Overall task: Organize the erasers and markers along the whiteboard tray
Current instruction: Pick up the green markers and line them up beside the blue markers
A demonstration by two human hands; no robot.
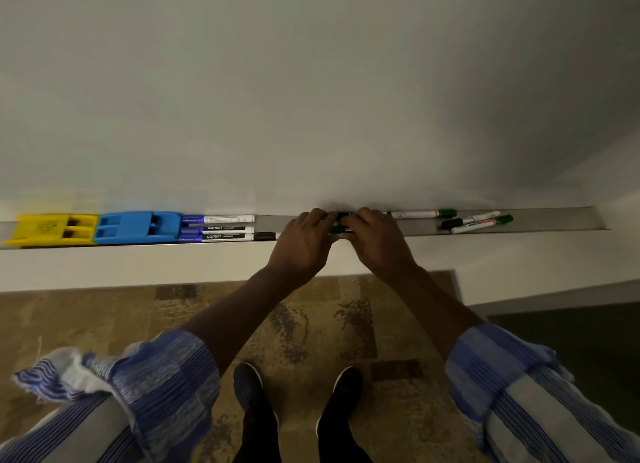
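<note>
A long metal tray [554,220] runs under the whiteboard [311,99]. At its left end a yellow eraser [52,228] lies beside a blue eraser [138,227]. Three blue-capped markers [218,227] lie side by side right of the blue eraser. A black-capped marker [266,236] pokes out from under my left hand [304,241]. My right hand [377,241] meets the left over the tray's middle; both hold a bunch of markers [341,224], mostly hidden. A green-capped marker [422,214] lies further right, then three loose markers [479,222].
The tray's right end [601,220] closes near a wall corner. Below the board is a white wall strip [173,265], then patterned brown carpet [311,324]. My two shoes [298,393] stand on it, close to the wall.
</note>
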